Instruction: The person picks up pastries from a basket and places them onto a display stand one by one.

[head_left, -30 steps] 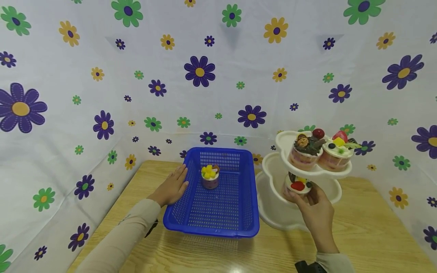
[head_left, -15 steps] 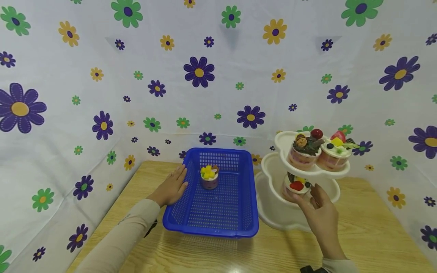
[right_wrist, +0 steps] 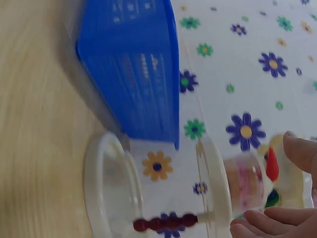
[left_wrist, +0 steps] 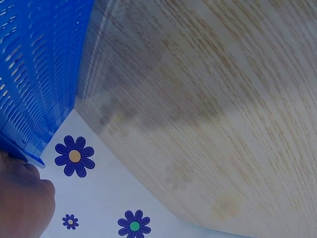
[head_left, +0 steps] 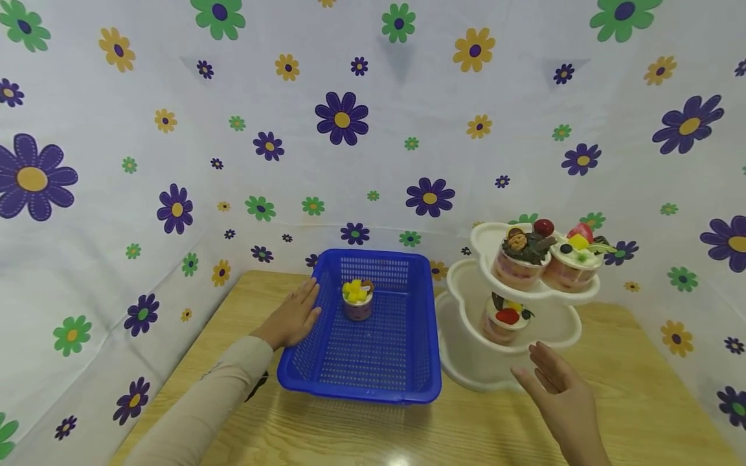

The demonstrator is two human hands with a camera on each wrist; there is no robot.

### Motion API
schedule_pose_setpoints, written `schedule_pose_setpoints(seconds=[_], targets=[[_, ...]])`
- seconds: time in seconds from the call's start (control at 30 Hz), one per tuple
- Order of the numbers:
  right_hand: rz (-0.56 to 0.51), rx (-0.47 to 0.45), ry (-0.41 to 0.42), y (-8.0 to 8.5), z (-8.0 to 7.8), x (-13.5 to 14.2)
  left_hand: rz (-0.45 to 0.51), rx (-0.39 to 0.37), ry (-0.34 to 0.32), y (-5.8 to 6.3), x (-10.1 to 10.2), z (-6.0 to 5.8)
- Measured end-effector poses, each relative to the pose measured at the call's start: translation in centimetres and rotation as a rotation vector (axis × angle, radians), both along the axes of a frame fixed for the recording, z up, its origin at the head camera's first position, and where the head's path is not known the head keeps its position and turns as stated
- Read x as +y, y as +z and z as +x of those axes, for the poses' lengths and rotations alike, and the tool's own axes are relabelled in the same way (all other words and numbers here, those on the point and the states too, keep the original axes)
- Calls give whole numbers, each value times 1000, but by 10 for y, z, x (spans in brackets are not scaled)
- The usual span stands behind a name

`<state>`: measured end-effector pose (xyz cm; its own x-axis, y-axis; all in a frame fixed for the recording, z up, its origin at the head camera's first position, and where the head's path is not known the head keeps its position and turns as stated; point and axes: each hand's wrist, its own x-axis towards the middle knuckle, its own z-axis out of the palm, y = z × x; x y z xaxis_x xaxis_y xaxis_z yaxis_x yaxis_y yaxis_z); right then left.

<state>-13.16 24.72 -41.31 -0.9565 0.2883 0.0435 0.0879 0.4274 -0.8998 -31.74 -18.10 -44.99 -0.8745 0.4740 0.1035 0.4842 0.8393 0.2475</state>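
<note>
My left hand (head_left: pixel 291 315) rests on the left rim of a blue plastic basket (head_left: pixel 381 392), fingers straight. Inside the basket, toward its back left, stands a dessert cup (head_left: pixel 358 304) topped with yellow cubes. My right hand (head_left: pixel 562 395) is held in front of a white tiered stand (head_left: pixel 466 304), thumb and fingers apart, with nothing in it. A dessert cup with a strawberry (head_left: pixel 506 320) sits on the stand's middle tier, just beyond the fingertips. The top tier carries a chocolate-topped cup (head_left: pixel 521 255) and a fruit-topped cup (head_left: pixel 576 259).
The wooden table (head_left: pixel 326 433) runs under the basket and stand, which stand side by side. A white flower-printed cloth (head_left: pixel 384 162) hangs behind and at the sides. In the right wrist view a dark red post (right_wrist: pixel 166 222) joins the stand's tiers.
My right hand has let go of the strawberry cup on the middle tier and drawn back toward me and to the right. The left hand has stayed on the basket rim.
</note>
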Motion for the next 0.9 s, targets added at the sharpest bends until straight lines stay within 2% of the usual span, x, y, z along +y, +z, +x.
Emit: schedule_pose_setpoints(seconds=[0.1, 0.2, 0.37, 0.47, 0.67, 0.77, 0.9], targets=[[-46, 37, 79, -1, 5, -15, -2, 9, 2, 0, -1, 0], [-101, 124, 168, 2, 4, -35, 4, 18, -4, 1, -2, 1], [-155, 260, 295, 19, -13, -71, -8, 6, 3, 2, -1, 3], [-141, 284, 363, 32, -31, -91, 2, 1, -2, 3, -1, 2], [-84, 256, 459, 55, -75, -128, 5, -2, -6, 0, -3, -1], [-71, 238, 455, 56, -102, -143, -11, -9, -1, -3, -4, -3], [-29, 189, 408, 47, -134, -158, -18, -12, -2, -5, -4, -5]])
